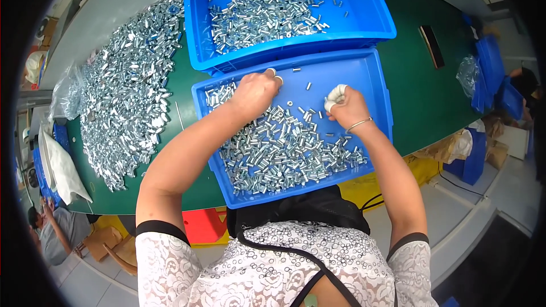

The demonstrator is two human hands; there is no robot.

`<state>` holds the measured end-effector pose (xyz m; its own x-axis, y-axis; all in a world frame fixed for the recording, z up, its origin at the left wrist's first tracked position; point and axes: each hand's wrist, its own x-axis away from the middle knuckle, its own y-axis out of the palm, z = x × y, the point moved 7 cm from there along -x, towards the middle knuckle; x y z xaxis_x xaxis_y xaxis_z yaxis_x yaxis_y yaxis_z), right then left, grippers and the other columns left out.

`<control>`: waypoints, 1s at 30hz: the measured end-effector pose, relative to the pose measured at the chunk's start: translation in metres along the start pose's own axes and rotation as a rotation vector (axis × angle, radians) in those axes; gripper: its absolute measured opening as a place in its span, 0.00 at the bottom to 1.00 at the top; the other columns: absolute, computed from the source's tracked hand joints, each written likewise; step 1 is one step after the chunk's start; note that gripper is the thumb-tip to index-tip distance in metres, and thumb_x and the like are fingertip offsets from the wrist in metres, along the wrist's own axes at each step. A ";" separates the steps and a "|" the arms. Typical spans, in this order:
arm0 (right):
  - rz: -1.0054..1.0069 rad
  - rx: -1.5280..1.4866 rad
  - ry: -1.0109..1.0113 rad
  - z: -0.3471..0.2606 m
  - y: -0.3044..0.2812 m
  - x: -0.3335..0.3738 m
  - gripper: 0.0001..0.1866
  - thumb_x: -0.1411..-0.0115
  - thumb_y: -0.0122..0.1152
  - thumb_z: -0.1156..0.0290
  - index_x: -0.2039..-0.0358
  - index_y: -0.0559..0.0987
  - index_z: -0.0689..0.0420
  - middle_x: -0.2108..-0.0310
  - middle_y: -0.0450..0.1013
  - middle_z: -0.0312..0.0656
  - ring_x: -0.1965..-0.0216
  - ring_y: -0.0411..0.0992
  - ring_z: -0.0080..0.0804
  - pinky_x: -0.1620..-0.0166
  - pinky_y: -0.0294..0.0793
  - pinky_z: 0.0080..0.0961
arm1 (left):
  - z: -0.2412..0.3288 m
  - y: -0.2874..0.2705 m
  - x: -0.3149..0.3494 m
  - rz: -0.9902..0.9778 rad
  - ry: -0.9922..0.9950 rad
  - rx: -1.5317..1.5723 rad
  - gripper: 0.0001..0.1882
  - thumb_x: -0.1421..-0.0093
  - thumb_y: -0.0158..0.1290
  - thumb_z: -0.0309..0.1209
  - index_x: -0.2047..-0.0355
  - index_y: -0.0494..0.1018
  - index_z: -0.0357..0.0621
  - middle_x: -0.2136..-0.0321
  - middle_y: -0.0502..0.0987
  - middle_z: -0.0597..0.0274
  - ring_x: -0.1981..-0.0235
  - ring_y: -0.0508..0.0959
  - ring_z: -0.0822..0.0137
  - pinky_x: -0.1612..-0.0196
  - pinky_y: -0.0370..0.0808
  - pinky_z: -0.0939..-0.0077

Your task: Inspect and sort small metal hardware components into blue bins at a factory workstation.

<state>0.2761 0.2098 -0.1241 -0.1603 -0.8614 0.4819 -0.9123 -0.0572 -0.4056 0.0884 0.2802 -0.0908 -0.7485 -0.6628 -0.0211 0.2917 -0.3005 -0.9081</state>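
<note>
Centre frame: left hand (257,95) and right hand (349,109) above glossy metal tubes (272,156) in plastic tray (344,71); fingers curled, any pinch I cannot tell.

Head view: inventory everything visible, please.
table: one, green, under trays
near tray: one, blue, centre
far tray: one, blue, top centre
metal pieces: uncountable, silver, both trays, table's left
flat slab: one, dark, table's right
plastic bags: two, clear, table's ends
sack: one, white, lower left
red object: one, red, below table
other people: at least two, partly grey, edges
blue boxes: several, blue, right edge
lace top: one, white, bottom
left hand: one, white fingertip covers, near tray's left
right hand: one, white fingertip covers, near tray's right
</note>
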 end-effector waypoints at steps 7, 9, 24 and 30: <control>0.126 0.574 -0.523 -0.049 0.016 0.001 0.11 0.53 0.58 0.79 0.66 0.78 0.59 0.74 0.73 0.46 0.76 0.73 0.35 0.69 0.75 0.28 | -0.004 0.005 0.004 0.005 0.017 0.003 0.03 0.50 0.50 0.23 0.73 0.71 0.40 0.73 0.71 0.50 0.73 0.75 0.49 0.69 0.72 0.57; 0.197 0.698 -0.749 -0.063 0.029 -0.002 0.13 0.53 0.58 0.78 0.65 0.79 0.58 0.71 0.73 0.49 0.74 0.72 0.40 0.67 0.75 0.31 | -0.004 0.003 0.005 0.017 0.015 0.018 0.04 0.51 0.49 0.23 0.73 0.71 0.40 0.73 0.71 0.50 0.73 0.75 0.49 0.69 0.72 0.57; 0.252 0.514 -0.374 -0.039 0.017 -0.034 0.08 0.50 0.58 0.73 0.72 0.77 0.66 0.71 0.75 0.52 0.69 0.75 0.44 0.65 0.75 0.32 | 0.009 0.005 -0.016 0.114 -0.064 -0.010 0.05 0.51 0.48 0.24 0.74 0.71 0.38 0.77 0.74 0.49 0.75 0.77 0.51 0.73 0.73 0.59; 0.165 0.091 -0.138 -0.007 0.019 -0.027 0.11 0.50 0.62 0.73 0.68 0.78 0.67 0.73 0.77 0.50 0.73 0.76 0.35 0.66 0.74 0.26 | 0.019 0.018 -0.050 0.143 -0.065 -0.088 0.04 0.51 0.46 0.24 0.76 0.71 0.39 0.79 0.75 0.50 0.77 0.77 0.52 0.74 0.73 0.61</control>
<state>0.2604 0.2358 -0.1398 -0.2456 -0.9234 0.2950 -0.8394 0.0503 -0.5412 0.1425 0.2943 -0.0983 -0.6621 -0.7383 -0.1286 0.3377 -0.1407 -0.9307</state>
